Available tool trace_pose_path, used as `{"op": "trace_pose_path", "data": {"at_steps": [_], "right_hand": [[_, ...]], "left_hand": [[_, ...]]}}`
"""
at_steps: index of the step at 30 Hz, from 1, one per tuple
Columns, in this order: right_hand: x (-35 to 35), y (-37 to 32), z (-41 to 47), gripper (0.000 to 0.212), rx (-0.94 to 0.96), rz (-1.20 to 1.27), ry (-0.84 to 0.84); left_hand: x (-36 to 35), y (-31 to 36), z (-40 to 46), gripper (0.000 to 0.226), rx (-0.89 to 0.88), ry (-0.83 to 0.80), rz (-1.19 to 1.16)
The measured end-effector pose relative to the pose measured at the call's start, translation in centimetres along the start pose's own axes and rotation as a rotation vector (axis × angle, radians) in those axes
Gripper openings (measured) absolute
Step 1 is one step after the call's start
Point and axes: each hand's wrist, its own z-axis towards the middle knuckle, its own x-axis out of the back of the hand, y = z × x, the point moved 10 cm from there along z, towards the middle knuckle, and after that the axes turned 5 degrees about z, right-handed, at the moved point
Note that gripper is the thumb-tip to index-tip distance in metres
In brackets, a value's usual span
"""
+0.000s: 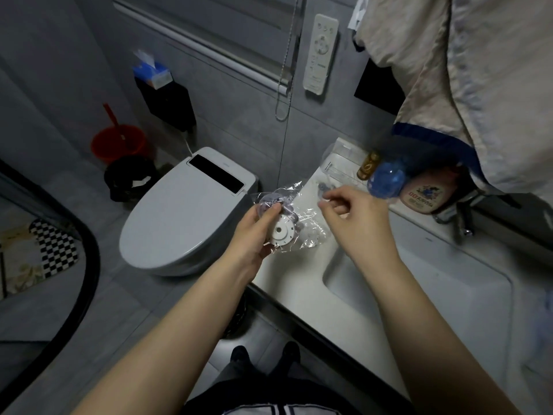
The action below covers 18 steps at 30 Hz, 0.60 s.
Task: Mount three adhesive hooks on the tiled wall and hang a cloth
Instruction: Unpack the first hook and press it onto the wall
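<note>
You had just one camera, worn on your head. It looked forward and down from high up, close over your two bare arms. It faced the grey tiled wall (239, 94), with the white closed toilet (179, 217) left and the white sink counter (374, 283) right.
</note>
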Motion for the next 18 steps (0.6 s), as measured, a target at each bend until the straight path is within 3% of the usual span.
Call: {"op": "trace_pose_path", "data": {"at_steps": [2,6,8,13,18], "right_hand": [[-1.0,1.6,0.3,0.022,-0.139,-0.048,-0.053],[-3.4,4.0,-0.3,0.024,-0.476,0.345,-0.242],[-3.4,3.4,-0.2,0.019,-0.476,0.458,-0.272],[-3.4,2.7,0.7,0.01,-0.465,0.467,-0.34],[-4.0,2.5,0.4,0.025,-0.56,0.657,-0.405]], "left_hand": [[-0.3,0.0,-0.2,0.011,-0.006,-0.008,-0.005],[-0.4,0.4,-0.5,0.016,-0.021,-0.028,0.043],[-0.2,0.6,-0.6,0.017,-0.019,-0.029,0.064],[0.1,0.7,-0.6,0.029,0.013,-0.015,0.09],[0.0,0.5,-0.5,0.026,0.079,-0.014,-0.001]]}}
